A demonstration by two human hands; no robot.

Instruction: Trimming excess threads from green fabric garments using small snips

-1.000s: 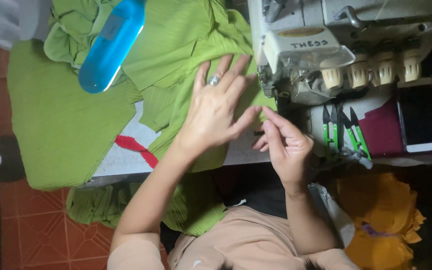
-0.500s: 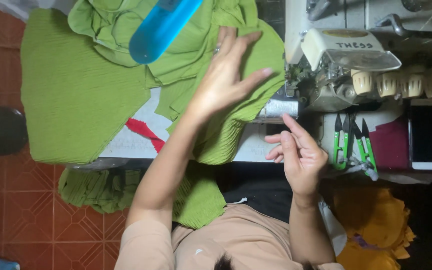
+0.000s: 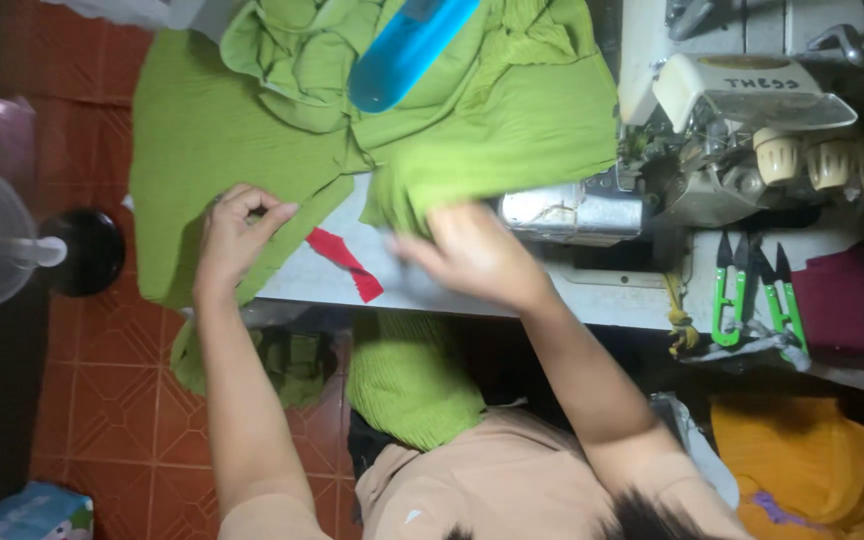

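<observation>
A large green ribbed fabric point(image 3: 202, 130) lies bunched over the white table point(image 3: 612, 295) and hangs off its near edge. My left hand point(image 3: 237, 235) pinches the fabric's lower left edge with closed fingers. My right hand point(image 3: 472, 255), blurred by motion, grips a fold of the same fabric just left of the sewing machine's metal plate point(image 3: 572, 210). A red strip point(image 3: 347, 265) lies on the table between my hands.
A grey-white overlock sewing machine point(image 3: 742, 110) stands at the right, with green thread snips point(image 3: 752, 290) and a maroon cloth point(image 3: 837, 300) beside it. A blue tube-shaped object point(image 3: 407, 45) lies over the fabric. Orange fabric point(image 3: 802, 460) sits at the lower right. A black round base point(image 3: 82, 250) stands on the tiled floor.
My left hand lifted off the fabric near the machine and swung left to pinch its edge. My right hand moved left onto the fabric fold. The view shifted left.
</observation>
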